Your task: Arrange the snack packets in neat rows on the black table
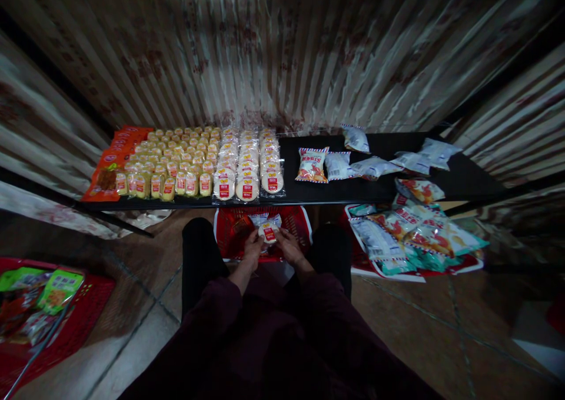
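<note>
Between my two hands is a round, flat wrapped cake (267, 233) with a red label, held over a red basket (221, 226). My left hand (253, 246) grips its left edge, and my right hand (289, 245) has the right edge. Inside the basket, partly hidden by my hands, lie a few clear packets. On the black shelf (291, 193) ahead, similar round wrapped cakes (247, 189) stand in three overlapping rows. To their left are many small wrapped cakes (168, 187) in rows, beside an orange bag (110, 163).
Several snack bags (312, 165) lie on the shelf's right half. A red basket (472, 265) heaped with snack bags (421, 229) stands at right. Another red basket (95, 306) with green packets (59, 289) sits on the floor at left. A pleated curtain (265, 53) hangs behind.
</note>
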Demonstrator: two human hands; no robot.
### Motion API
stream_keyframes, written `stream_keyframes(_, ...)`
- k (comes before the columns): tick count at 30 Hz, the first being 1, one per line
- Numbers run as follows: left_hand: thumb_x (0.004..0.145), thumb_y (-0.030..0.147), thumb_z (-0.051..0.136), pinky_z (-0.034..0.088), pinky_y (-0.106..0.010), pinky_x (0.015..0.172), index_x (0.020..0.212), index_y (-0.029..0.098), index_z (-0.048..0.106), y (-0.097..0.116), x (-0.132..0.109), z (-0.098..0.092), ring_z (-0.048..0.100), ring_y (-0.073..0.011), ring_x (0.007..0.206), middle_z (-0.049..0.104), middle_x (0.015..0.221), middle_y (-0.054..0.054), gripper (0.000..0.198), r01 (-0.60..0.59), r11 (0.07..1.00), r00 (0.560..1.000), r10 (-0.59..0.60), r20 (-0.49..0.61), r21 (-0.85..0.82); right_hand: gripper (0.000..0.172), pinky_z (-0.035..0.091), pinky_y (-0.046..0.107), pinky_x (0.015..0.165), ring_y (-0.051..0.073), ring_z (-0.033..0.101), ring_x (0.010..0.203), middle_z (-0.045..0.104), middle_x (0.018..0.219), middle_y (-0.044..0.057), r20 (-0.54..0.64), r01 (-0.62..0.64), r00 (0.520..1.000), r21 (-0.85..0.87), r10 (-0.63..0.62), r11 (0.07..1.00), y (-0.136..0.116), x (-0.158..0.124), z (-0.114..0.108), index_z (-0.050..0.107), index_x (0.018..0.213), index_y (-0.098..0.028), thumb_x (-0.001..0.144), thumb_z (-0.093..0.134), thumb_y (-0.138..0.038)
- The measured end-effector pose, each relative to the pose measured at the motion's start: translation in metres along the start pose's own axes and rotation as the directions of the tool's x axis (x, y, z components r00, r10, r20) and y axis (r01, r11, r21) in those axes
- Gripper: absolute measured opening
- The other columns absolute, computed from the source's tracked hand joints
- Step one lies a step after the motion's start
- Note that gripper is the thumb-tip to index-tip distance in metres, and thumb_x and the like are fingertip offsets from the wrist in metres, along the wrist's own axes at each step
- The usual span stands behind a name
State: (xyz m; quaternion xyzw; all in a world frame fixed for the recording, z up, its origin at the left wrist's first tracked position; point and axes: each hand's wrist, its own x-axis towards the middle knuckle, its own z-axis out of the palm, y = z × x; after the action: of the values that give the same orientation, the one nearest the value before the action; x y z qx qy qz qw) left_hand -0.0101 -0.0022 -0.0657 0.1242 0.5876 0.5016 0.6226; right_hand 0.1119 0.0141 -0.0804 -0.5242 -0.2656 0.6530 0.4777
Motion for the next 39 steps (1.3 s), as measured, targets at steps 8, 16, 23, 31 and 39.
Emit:
stream_keyframes(8, 0.068, 0.013, 0.070, 0.048, -0.020, 0.059, 0.112, 0.016, 0.063, -0.003, 0.005, -0.005, 0.060, -0.0081, 0.060, 0.068, 0.078, -0.003, 0.044, 0.002, 1.000, 1.000, -0.002, -0.024, -0.022, 0.042, 0.053, 0.029, 0.055, 0.018, 0.065, 0.059, 0.072, 0.070, 0.002, -0.001, -0.008, 1.000, -0.004, 0.008, 1.000, 0.003, 0.001, -0.001, 0.069, 0.090, -0.016, 0.057, 0.078, -0.040)
stream_keyframes(16, 0.062, 0.006, 0.069, 0.045, -0.019, 0.060, 0.105, 0.013, 0.065, 0.003, 0.004, -0.002, 0.057, -0.0064, 0.059, 0.067, 0.080, -0.004, 0.044, -0.026, 1.000, 0.999, 0.026, -0.019, -0.008, 0.045, 0.054, 0.029, 0.062, 0.018, 0.067, 0.070, 0.073, 0.086, 0.004, -0.019, -0.005, 1.000, 0.043, 0.006, 0.999, -0.003, -0.001, 0.004, 0.068, 0.092, -0.018, 0.054, 0.080, -0.039)
stream_keyframes(23, 0.067, 0.008, 0.065, 0.047, -0.020, 0.066, 0.109, 0.014, 0.065, 0.013, 0.003, 0.007, 0.061, -0.0098, 0.069, 0.069, 0.093, -0.008, 0.043, -0.093, 0.993, 0.996, 0.094, -0.011, 0.076, 0.049, 0.051, 0.026, 0.064, 0.016, 0.067, 0.074, 0.072, 0.087, 0.000, 0.000, 0.014, 1.000, 0.122, -0.014, 0.992, -0.011, -0.009, 0.005, 0.066, 0.101, -0.023, 0.055, 0.080, -0.030)
stream_keyframes(31, 0.069, 0.007, 0.063, 0.048, -0.023, 0.073, 0.107, 0.015, 0.064, 0.010, 0.002, 0.011, 0.063, -0.0135, 0.078, 0.069, 0.094, -0.008, 0.039, -0.164, 0.962, 0.985, 0.172, -0.015, 0.219, 0.057, 0.050, 0.026, 0.069, 0.017, 0.067, 0.079, 0.073, 0.092, 0.001, 0.021, 0.017, 1.000, 0.083, -0.019, 0.996, -0.009, -0.008, 0.003, 0.065, 0.108, -0.022, 0.054, 0.079, -0.030)
stream_keyframes(39, 0.072, 0.004, 0.059, 0.047, -0.028, 0.082, 0.118, 0.020, 0.056, 0.013, 0.000, 0.010, 0.062, -0.0152, 0.083, 0.068, 0.091, -0.006, 0.049, -0.243, 0.864, 0.960, 0.280, -0.020, 0.441, 0.060, 0.051, 0.026, 0.065, 0.015, 0.066, 0.067, 0.074, 0.084, -0.001, 0.029, -0.002, 1.000, 0.116, -0.001, 0.993, -0.006, -0.007, 0.001, 0.064, 0.112, -0.024, 0.055, 0.080, -0.029)
